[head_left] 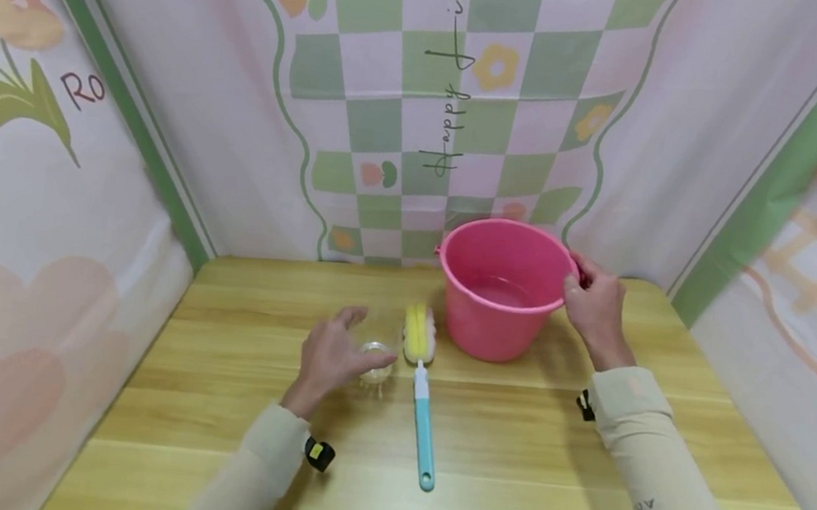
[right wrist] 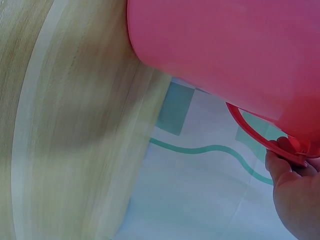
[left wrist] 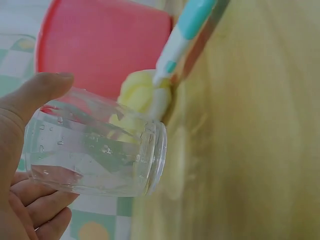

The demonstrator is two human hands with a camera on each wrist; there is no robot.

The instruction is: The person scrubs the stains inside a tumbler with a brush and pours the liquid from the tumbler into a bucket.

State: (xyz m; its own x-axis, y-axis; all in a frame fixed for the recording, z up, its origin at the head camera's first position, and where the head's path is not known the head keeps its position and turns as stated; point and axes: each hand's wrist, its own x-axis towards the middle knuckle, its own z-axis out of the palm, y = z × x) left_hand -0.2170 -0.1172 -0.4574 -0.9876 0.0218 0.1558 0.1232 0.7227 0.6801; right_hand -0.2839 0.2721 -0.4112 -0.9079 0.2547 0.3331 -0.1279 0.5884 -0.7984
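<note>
My left hand (head_left: 334, 355) has its thumb and fingers around a clear glass jar (left wrist: 95, 150). The jar's threaded mouth points down at the table, and droplets cling to its wall. Whether its rim touches the wood I cannot tell. My right hand (head_left: 598, 304) grips a pink plastic bucket (head_left: 494, 326) at the right of its rim. In the right wrist view, the fingers pinch the bucket's handle (right wrist: 250, 132) near where it joins the side. The bucket is upright. Between jar and bucket lies a bottle brush (head_left: 423, 431) with a yellow and white sponge head and turquoise handle.
Beneath everything is a light wooden table (head_left: 504, 481). A checked green and white cloth (head_left: 422, 123) hangs directly behind it, near the bucket. Printed curtains (head_left: 43, 250) flank the table on both sides.
</note>
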